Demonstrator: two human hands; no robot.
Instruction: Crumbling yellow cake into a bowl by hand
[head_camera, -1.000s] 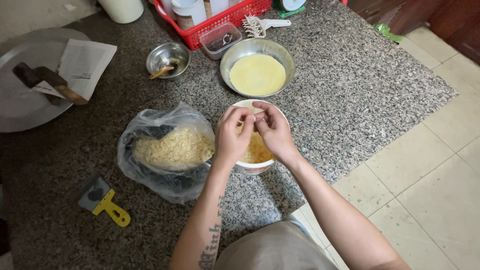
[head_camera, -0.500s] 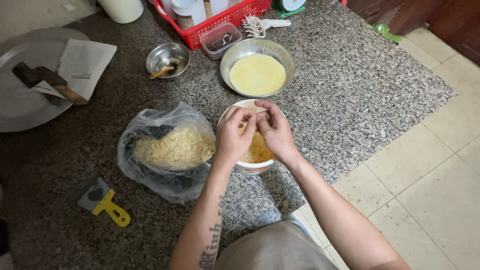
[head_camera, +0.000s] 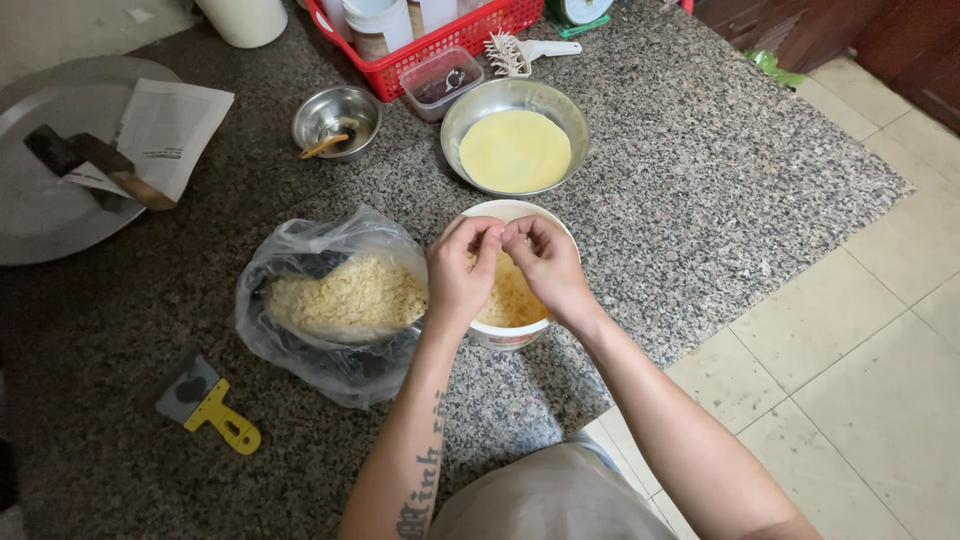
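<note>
Both hands meet over a white bowl (head_camera: 512, 335) of yellowish crumbly food on the speckled stone counter (head_camera: 700, 200). Left hand (head_camera: 462, 272) and right hand (head_camera: 546, 262) have fingertips pinched together, touching each other above the bowl's far rim; whether a bit of the food sits between them I cannot tell. Just beside the bowl, on the left, a clear plastic bag (head_camera: 330, 300) lies open with pale flakes inside. Beyond the bowl stands a steel bowl of pale yellow liquid (head_camera: 515, 150), with a smaller steel bowl (head_camera: 337, 118) and a red basket (head_camera: 430, 40) nearby. Near the counter's front edge lies a yellow-handled scraper (head_camera: 210, 405)
</note>
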